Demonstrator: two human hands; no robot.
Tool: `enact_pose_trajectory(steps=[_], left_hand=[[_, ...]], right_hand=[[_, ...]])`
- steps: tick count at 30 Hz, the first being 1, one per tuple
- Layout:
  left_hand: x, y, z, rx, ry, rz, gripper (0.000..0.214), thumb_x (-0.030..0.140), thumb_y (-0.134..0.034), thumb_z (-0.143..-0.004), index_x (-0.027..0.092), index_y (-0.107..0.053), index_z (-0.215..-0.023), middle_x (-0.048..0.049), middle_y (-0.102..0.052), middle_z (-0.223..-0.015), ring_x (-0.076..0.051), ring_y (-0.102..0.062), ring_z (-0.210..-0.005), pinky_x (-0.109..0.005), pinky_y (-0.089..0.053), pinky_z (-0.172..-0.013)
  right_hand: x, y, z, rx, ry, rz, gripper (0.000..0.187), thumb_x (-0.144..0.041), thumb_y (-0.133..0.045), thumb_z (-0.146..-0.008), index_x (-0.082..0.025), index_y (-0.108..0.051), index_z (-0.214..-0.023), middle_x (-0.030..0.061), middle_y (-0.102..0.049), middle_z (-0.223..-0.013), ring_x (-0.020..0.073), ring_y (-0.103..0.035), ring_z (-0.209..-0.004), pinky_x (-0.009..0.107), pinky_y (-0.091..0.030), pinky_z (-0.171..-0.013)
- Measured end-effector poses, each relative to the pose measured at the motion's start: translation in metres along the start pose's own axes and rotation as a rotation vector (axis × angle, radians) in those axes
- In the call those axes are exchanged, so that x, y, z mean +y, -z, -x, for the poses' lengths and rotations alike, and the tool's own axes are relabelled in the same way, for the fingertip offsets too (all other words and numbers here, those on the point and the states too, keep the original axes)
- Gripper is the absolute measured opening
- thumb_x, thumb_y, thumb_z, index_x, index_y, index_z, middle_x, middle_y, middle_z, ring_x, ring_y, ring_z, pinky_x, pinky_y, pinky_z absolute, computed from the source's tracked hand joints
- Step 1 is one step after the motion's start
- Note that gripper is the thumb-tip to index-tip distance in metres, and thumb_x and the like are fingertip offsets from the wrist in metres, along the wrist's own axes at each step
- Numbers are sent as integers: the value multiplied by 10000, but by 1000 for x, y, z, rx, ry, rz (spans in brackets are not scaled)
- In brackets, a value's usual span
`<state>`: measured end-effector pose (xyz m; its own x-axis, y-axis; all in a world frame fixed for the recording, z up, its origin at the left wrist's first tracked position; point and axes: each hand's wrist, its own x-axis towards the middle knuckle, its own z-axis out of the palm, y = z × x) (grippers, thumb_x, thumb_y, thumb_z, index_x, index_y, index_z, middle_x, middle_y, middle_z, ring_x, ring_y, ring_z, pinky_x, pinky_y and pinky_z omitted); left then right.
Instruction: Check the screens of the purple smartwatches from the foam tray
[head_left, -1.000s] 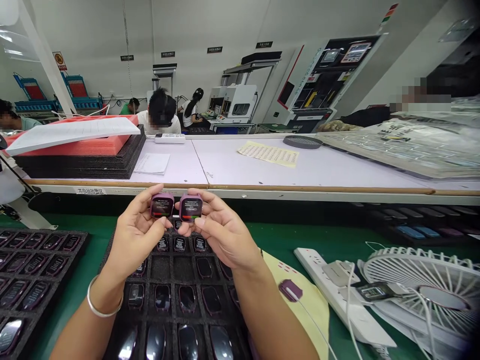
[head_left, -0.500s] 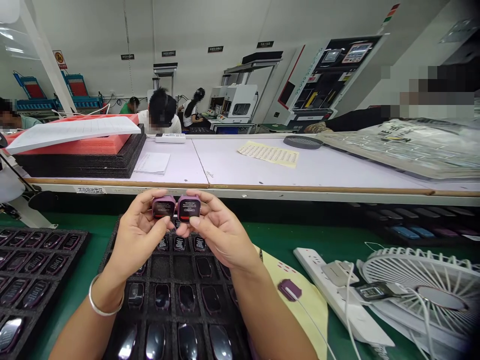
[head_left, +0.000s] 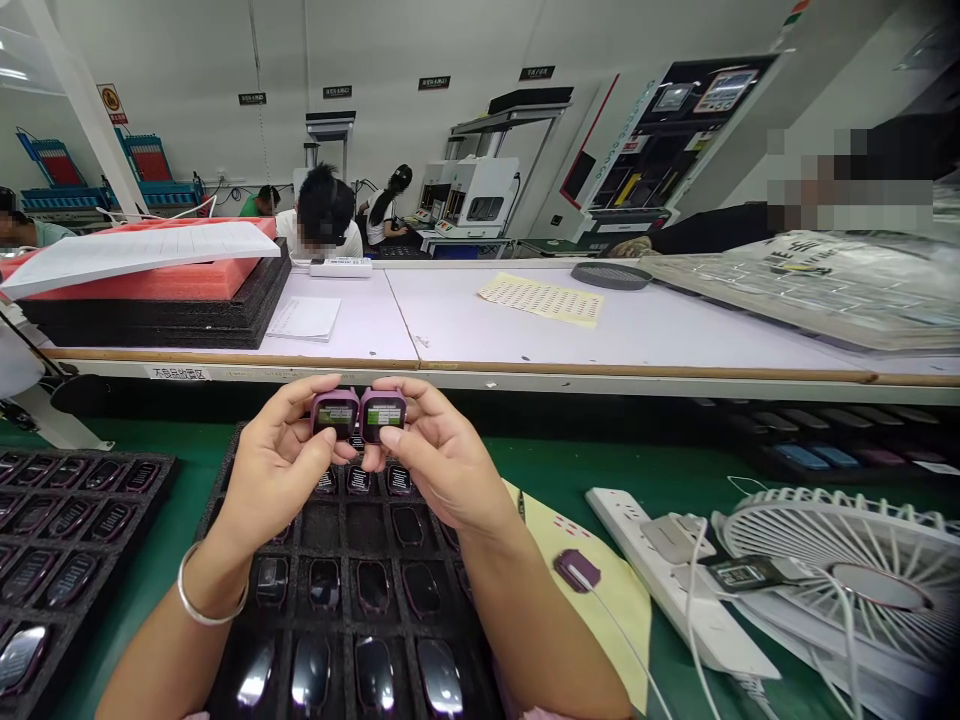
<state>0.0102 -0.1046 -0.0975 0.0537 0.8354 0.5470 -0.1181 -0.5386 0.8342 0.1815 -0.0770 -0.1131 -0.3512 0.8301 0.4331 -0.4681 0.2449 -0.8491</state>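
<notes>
My left hand grips a purple smartwatch body, thumb on the lower edge of its lit screen. Beside it, my right hand holds a second purple smartwatch body the same way, its thumb low on the screen. Both screens face me and show light and green bands; the text is too small to read. Below my hands lies a black foam tray with more watch bodies in its pockets. Two pockets in the upper middle hold nothing.
Another foam tray of watches lies at left. On the right are a purple piece with a white cable on yellow paper, a power strip and a white fan. A shelf runs across behind; co-workers sit beyond.
Both watch screens have switched from dark with white text and a red bar to light and green bands. The hands hold nearly the same pose.
</notes>
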Motion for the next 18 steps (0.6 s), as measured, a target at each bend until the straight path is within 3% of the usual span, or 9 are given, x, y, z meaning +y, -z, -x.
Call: enact_pose_trajectory(steps=[10,18], left_hand=[[2,-3,1,-10,73,-14,322,209,-638,-907,189,-645,-1228,-53,-706,-1019,-136,-739,-668,-255,-652,-656],[-1,-3,0,14,99,3,299,197,-630,-901,202,-666,-1198,-44,-714,-1026,-132,-737,-644,-254,-651,-635]], right_hand=[[0,0,-2,92,-3,49,338,-306,-775,-833,-216,-599,-1107,13,-622,-970,74,-582,-554,218,-516,-520],[0,0,-1,92,21,79,309,-228,-730,-848,-223,-589,-1123,12,-603,-973,70,-557,-584,204,-500,-536]])
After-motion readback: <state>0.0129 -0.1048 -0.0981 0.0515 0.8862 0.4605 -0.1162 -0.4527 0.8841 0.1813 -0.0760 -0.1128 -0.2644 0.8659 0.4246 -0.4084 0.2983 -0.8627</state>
